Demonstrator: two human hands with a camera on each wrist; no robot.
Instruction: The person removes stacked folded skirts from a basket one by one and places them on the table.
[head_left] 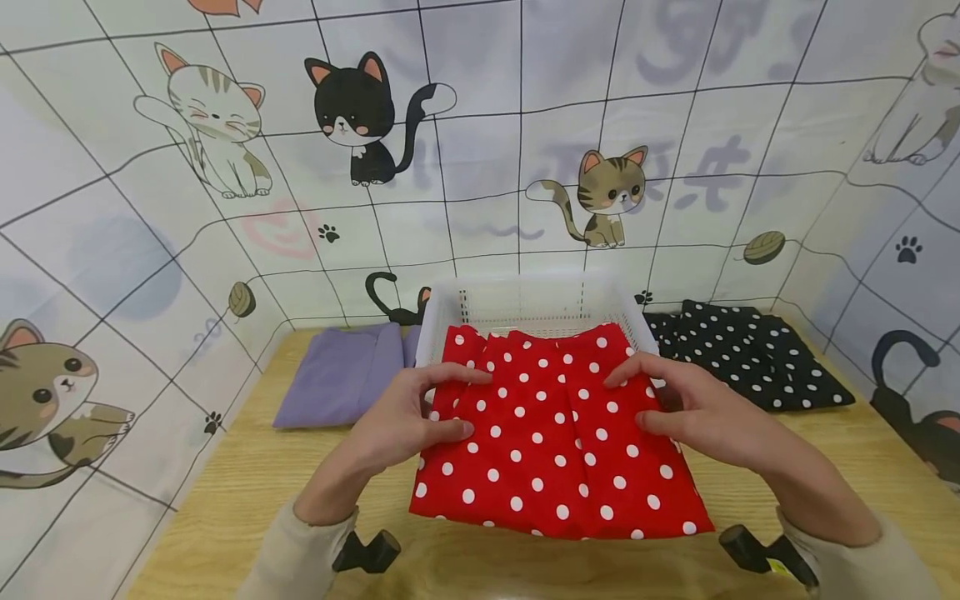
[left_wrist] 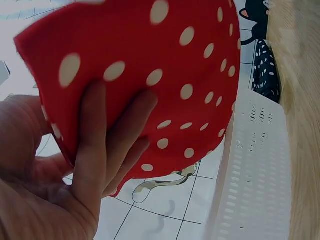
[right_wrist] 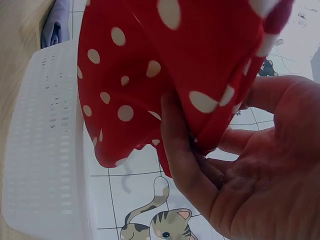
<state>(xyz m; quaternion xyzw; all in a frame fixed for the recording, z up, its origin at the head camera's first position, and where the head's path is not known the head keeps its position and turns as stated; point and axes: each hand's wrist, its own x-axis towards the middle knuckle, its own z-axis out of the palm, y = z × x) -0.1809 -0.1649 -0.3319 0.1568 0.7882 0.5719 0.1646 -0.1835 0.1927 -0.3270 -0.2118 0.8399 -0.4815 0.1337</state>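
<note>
A folded red cloth with white dots (head_left: 536,433), perhaps a garment, is held up in front of a white plastic basket (head_left: 517,292). My left hand (head_left: 408,417) grips its left side, with thumb and index finger over the front. In the left wrist view, other fingers (left_wrist: 92,130) of that hand lie against the cloth's underside. On the right side, my right hand (head_left: 693,408) holds the cloth the same way. The right wrist view shows its fingers (right_wrist: 182,155) beneath a fold. The cloth hides much of the basket's front and its inside.
Left of the basket, a folded purple cloth (head_left: 341,375) lies on the wooden table (head_left: 225,492). A black cloth with white dots (head_left: 750,354) lies to the right. Behind the table hangs a cat-patterned backdrop (head_left: 487,167), which also runs along both sides.
</note>
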